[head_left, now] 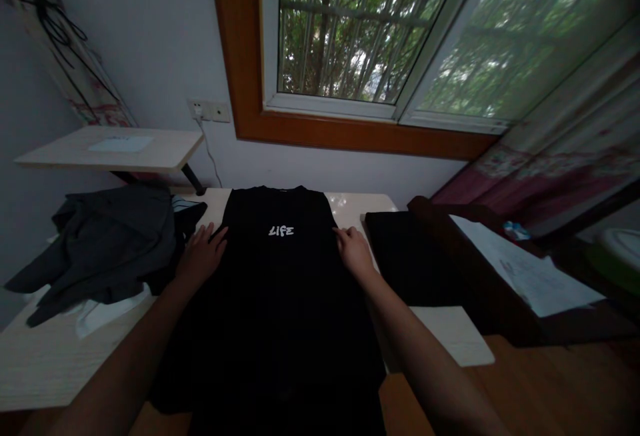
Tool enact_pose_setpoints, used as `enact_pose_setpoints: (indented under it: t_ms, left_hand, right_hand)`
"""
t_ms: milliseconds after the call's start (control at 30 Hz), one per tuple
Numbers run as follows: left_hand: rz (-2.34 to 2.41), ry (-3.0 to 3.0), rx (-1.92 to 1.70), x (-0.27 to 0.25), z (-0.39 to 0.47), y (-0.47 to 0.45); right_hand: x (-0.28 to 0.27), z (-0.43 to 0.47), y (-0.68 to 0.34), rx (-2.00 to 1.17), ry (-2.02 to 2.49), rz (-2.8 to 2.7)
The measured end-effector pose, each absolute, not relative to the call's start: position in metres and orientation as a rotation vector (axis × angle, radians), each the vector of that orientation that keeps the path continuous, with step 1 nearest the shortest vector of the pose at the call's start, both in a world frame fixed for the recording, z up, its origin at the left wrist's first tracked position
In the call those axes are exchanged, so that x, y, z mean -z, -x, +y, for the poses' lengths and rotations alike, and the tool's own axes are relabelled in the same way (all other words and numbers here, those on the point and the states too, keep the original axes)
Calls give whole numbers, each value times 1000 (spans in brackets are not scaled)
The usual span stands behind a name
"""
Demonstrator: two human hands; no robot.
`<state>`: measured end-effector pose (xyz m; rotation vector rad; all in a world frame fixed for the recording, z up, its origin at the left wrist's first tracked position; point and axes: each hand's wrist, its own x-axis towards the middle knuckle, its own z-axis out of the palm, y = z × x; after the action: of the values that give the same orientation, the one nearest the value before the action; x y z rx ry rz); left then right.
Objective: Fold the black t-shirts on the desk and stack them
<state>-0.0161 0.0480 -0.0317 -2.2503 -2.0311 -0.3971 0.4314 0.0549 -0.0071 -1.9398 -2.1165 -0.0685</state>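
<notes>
A black T-shirt [283,289] with white lettering on its chest lies spread on the pale table, its neckline toward the wall and its lower part hanging over the near edge. At the shirt's left edge is my left hand [204,254], its fingers apart and their tips touching the fabric. My right hand [355,253] is at the opposite edge, level with the lettering, thumb and forefinger closed on the cloth. The shirt's sleeves do not show as spread out.
A heap of dark grey clothing [117,243] with some white cloth lies left on the table [55,363]. A folded black garment [405,256] rests at the right. A raised shelf [170,145] stands back left, below a wall socket [210,111]. Papers [530,269] lie far right.
</notes>
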Motion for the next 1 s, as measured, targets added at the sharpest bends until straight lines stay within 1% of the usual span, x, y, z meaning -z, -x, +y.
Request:
enact_pose_setpoints:
  t_ms: [333,533,867,1000]
  left_hand:
    - [-2055,2302,482,24,56,10]
    - [-2022,2289,499,27,75,10]
    - [-2089,2217,307,18,103,2]
    - [-2124,2192,320,15,102,0]
  right_hand:
    - [8,69,-431,169,1934,-2220]
    - [3,84,-429,155,1977,-2226]
    - [-2,107,-428,99,2061,-2194]
    - [3,102,-435,101,2050,-2134]
